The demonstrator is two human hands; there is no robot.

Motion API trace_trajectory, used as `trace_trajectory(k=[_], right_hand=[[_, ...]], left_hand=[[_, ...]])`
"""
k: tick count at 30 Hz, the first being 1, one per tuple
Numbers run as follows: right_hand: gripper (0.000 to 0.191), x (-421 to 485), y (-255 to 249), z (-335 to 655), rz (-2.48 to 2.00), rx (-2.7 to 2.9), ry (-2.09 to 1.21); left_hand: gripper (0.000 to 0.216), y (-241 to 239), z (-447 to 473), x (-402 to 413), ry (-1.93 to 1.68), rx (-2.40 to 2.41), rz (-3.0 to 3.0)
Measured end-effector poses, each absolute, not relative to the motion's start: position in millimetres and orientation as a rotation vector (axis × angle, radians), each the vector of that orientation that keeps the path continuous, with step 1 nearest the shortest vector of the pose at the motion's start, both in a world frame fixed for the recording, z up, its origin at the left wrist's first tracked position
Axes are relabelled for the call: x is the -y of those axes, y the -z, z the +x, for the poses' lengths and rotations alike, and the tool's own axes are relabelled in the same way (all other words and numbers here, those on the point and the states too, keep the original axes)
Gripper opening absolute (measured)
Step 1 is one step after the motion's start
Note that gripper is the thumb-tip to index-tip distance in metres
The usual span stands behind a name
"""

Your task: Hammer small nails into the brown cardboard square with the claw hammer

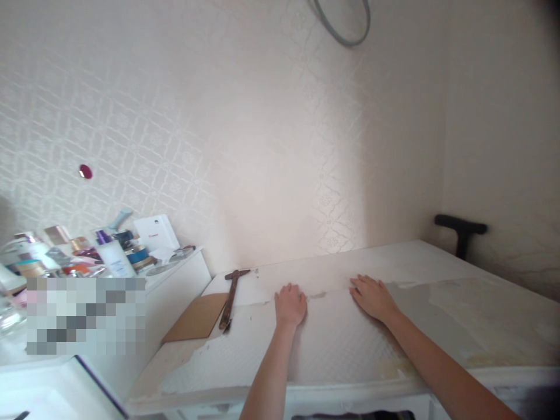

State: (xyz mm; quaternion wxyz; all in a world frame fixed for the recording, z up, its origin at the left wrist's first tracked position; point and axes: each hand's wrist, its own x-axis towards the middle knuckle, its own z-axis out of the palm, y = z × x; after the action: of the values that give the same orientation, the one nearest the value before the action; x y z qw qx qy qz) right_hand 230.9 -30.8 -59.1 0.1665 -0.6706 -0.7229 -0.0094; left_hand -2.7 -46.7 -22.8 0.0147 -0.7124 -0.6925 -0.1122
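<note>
My left hand rests palm down on the worn white tabletop, its fingers slightly bent and holding nothing. To its right, my right hand lies on the same surface with fingers spread, also without anything in it. Left of my left hand is a hammer with a dark wooden handle and a narrow metal head toward the wall. Its handle lies along the edge of a flat brown board. Under and around my hands the tabletop's thin covering is peeled and stained in patches.
A lower-left white cabinet carries crowded cosmetic bottles and a white box. Patterned wallpaper rises behind the tabletop. A black T-shaped support stands at the right back corner; a grey cable loop hangs above.
</note>
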Motion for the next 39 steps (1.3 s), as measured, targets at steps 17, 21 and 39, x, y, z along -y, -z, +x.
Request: trace_trajectory(k=[17, 21, 39], right_hand=[[0.049, 32.6, 56.8, 230.2, -1.916, 2.064, 0.019], [0.049, 32.0, 57.5, 230.9, -1.913, 2.061, 0.017], [0.049, 31.8, 57.8, 230.2, -1.914, 2.051, 0.027]], left_hand=[[0.042, 22.0, -2.5, 47.5, 0.382, 2.176, -2.224], [0.042, 23.5, -3.0, 46.7, 0.379, 2.171, -2.227], [0.042, 20.2, -1.8, 48.0, 0.364, 2.175, -2.228]])
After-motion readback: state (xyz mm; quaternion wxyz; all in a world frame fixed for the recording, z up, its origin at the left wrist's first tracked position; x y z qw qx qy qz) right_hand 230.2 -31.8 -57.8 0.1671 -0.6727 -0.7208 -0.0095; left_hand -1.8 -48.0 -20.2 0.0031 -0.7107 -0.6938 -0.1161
